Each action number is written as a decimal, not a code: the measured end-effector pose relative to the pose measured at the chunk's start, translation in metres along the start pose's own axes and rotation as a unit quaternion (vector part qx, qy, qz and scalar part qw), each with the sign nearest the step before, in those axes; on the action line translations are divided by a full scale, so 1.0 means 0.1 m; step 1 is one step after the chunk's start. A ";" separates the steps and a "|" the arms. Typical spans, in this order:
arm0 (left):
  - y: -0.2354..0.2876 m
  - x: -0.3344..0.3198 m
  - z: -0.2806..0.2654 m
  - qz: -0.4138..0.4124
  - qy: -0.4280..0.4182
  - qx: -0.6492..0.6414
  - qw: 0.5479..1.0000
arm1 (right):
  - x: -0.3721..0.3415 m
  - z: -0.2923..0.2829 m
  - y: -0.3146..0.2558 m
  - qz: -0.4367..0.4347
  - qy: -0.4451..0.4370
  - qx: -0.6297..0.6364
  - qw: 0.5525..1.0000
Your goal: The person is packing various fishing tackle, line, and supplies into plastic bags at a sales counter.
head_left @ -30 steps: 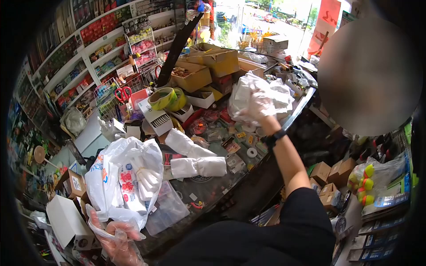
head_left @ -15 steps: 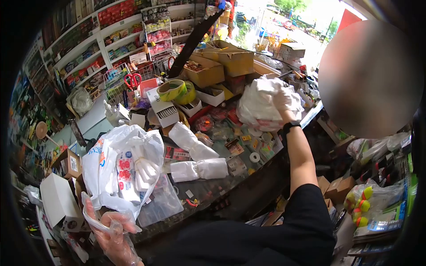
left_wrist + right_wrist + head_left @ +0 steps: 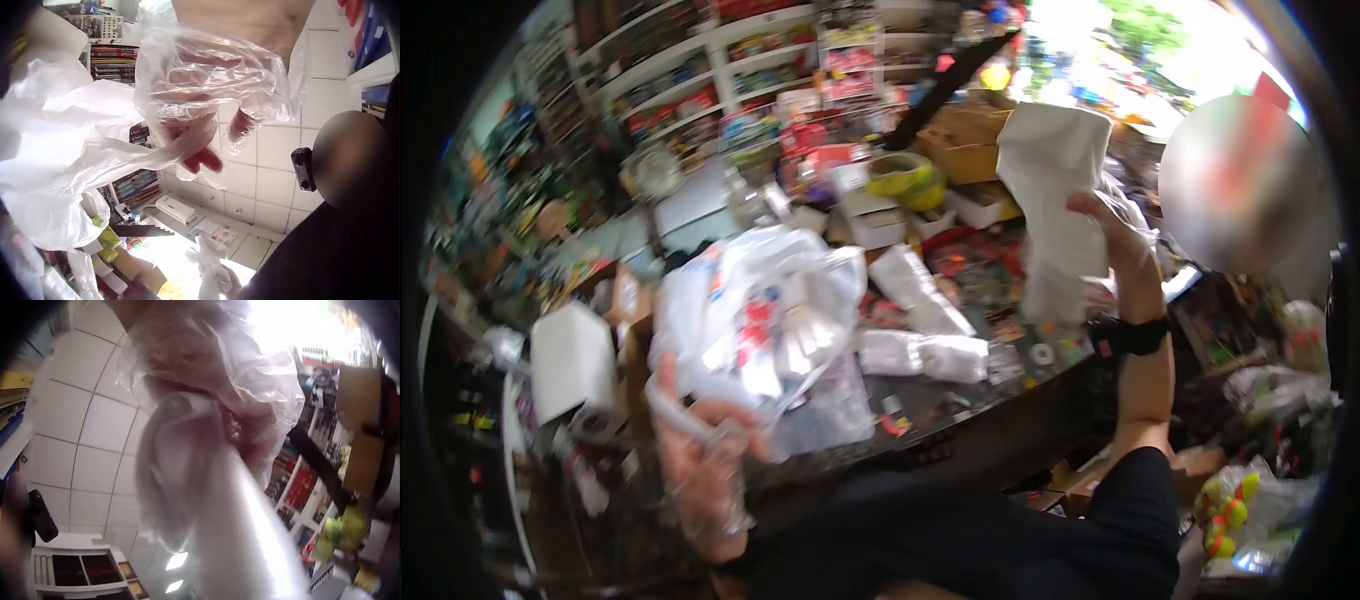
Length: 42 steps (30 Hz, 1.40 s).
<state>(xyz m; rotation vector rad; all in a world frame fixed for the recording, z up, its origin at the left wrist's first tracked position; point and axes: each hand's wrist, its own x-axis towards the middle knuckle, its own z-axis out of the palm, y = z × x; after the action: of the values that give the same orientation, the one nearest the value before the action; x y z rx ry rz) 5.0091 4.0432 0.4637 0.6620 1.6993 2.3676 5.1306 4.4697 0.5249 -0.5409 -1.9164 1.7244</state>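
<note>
My left hand (image 3: 705, 470), in a clear plastic glove, has its fingers curled round a handle of the white plastic bag (image 3: 700, 290); the left wrist view shows the twisted handle (image 3: 181, 147) across the fingers. Inside the open bag are a pack with red print (image 3: 755, 330) and a white bundle (image 3: 805, 335). My right hand (image 3: 1125, 235), also gloved, grips a white folded bundle (image 3: 1055, 170) held up above the counter's right side. In the right wrist view the bundle (image 3: 244, 531) hangs from the curled fingers. Two white bundles tied at the middle (image 3: 915, 290) (image 3: 925, 355) lie beside the bag.
Yellow-green tape rolls (image 3: 905, 180) and cardboard boxes (image 3: 965, 140) stand at the back of the counter. A clear flat case (image 3: 830, 410) lies by the bag, and a white box (image 3: 572, 360) stands at the left. Stocked shelves (image 3: 760, 50) line the back wall.
The right hand has lifted a white bundle up from the pile at the right. The left hand still holds the bag handle. The head view has shifted, so the counter appears further right.
</note>
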 end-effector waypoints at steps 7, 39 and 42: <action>0.03 -0.06 -0.09 -0.009 -0.100 -0.098 0.990 | 0.40 1.75 0.71 -0.139 -0.607 -0.081 0.779; 0.24 -0.09 0.54 0.112 0.013 0.322 0.940 | 1.06 -2.23 1.71 0.171 0.210 -0.662 0.699; 0.01 -0.05 0.48 0.090 0.046 0.213 0.972 | 1.12 -2.31 1.69 0.193 0.165 -0.633 0.731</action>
<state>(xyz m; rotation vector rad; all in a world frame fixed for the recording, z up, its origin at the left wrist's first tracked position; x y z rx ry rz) 5.0344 4.0825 0.4763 0.8090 2.3115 2.1847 5.1744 4.7397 0.3846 -1.6581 -2.5453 0.1005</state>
